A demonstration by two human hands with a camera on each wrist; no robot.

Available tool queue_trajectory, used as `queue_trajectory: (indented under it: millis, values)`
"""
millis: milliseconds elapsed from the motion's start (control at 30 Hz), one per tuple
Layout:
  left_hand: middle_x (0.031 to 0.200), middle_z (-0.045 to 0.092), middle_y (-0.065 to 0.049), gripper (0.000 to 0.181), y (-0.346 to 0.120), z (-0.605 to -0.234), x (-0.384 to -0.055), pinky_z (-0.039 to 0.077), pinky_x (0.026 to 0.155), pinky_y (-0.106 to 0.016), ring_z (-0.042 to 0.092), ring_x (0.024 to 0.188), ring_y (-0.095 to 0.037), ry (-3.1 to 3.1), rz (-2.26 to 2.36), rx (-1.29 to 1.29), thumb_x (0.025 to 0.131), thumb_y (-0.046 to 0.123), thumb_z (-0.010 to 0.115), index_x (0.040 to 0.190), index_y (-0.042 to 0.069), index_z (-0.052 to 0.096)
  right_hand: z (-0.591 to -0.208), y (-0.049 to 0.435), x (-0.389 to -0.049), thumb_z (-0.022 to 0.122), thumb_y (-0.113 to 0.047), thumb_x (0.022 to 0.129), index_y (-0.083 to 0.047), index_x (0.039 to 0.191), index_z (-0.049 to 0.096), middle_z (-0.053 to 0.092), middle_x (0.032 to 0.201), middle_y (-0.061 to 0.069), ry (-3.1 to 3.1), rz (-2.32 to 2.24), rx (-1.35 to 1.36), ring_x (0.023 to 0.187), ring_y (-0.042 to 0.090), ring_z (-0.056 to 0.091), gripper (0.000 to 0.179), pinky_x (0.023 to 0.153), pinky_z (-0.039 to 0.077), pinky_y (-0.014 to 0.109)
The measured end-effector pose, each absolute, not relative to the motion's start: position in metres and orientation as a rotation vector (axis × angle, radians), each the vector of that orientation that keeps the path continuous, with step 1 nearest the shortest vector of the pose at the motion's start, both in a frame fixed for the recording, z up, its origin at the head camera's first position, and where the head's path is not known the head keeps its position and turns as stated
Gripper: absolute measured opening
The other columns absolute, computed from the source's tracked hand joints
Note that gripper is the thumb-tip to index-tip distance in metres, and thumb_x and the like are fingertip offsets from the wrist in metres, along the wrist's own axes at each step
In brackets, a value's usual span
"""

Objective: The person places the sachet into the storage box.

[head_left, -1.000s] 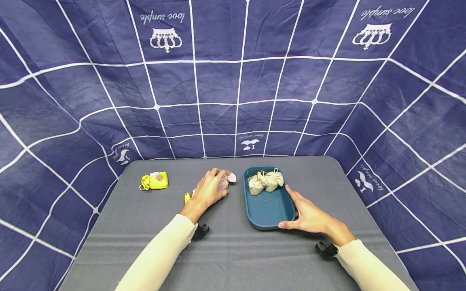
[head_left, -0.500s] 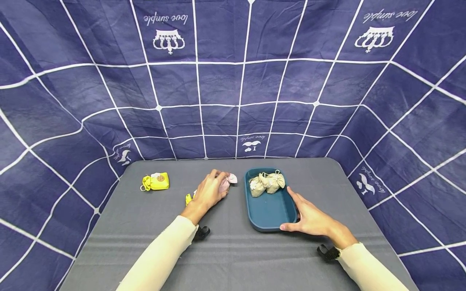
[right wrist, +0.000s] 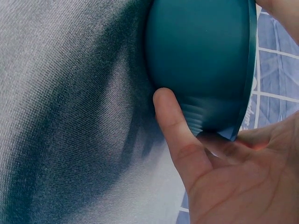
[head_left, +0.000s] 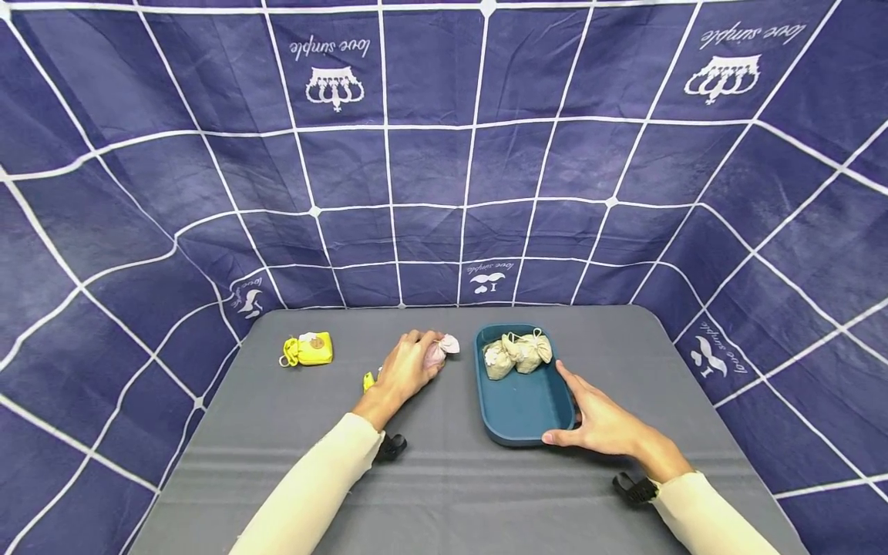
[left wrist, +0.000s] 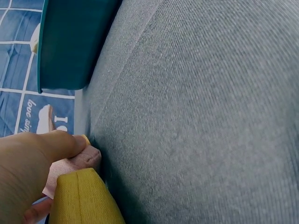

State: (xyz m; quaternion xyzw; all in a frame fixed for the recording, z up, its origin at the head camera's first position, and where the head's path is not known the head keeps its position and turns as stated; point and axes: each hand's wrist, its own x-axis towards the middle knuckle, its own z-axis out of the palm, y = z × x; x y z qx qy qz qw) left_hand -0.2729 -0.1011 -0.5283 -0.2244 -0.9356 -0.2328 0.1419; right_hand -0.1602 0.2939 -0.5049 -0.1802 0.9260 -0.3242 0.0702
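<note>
My left hand (head_left: pixel 405 368) grips a small pale pink drawstring pouch (head_left: pixel 435 354), its gathered top poking out past the fingers toward the tray. In the left wrist view the thumb presses against the pink pouch (left wrist: pixel 79 161), and a yellow pouch (left wrist: pixel 84 198) lies close beside it. Around the near right corner of a blue rectangular tray (head_left: pixel 527 443) my right hand (head_left: pixel 600 418) is spread, thumb at the front and fingers along the right side. Two beige drawstring pouches (head_left: pixel 498 359) (head_left: pixel 533 352) lie at the tray's far end.
Another yellow pouch (head_left: pixel 315 348) with a round label lies at the back left. A bit of yellow (head_left: pixel 368 381) shows beside my left wrist, mostly hidden. Grey cloth (head_left: pixel 444 501) covers the table, and a blue gridded curtain (head_left: pixel 430 162) stands behind and at both sides.
The whole head view has shifted slightly, so everything appears a little farther right and lower. Both hands, the pouches and the tray keep about the same places relative to each other.
</note>
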Motion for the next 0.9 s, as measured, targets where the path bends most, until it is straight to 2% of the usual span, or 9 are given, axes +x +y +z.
queue_trajectory:
  millis: [267, 700, 900]
  values:
    - [0.124, 0.078, -0.018, 0.052, -0.103, -0.532, -0.271, 0.067, 0.093, -0.059, 0.077, 0.116, -0.041, -2.675, -0.718, -0.603, 0.093, 0.017, 0.098, 0.141, 0.017, 0.077, -0.505, 0.294, -0.16, 0.102, -0.055, 0.086, 0.006, 0.182, 0.02, 0.047, 0.175, 0.038, 2.798, -0.941, -0.531, 0.133, 0.036, 0.07, 0.14, 0.097, 0.067, 0.031]
    - [0.128, 0.077, -0.014, 0.057, -0.1, -0.517, -0.268, 0.066, 0.099, -0.058, 0.077, 0.122, -0.038, -2.608, -0.804, -0.614, 0.094, 0.02, 0.097, 0.146, 0.019, 0.075, -0.505, 0.294, -0.16, 0.103, -0.051, 0.086, 0.008, 0.182, 0.019, 0.044, 0.175, 0.041, 2.784, -0.981, -0.524, 0.137, 0.042, 0.07, 0.14, 0.098, 0.069, 0.033]
    - [0.128, 0.077, -0.013, 0.058, -0.101, -0.516, -0.265, 0.067, 0.097, -0.057, 0.078, 0.12, -0.037, -2.579, -0.849, -0.603, 0.093, 0.021, 0.098, 0.146, 0.019, 0.076, -0.505, 0.292, -0.16, 0.104, -0.049, 0.086, 0.008, 0.181, 0.018, 0.044, 0.174, 0.042, 2.767, -1.005, -0.524, 0.139, 0.044, 0.069, 0.14, 0.1, 0.07, 0.038]
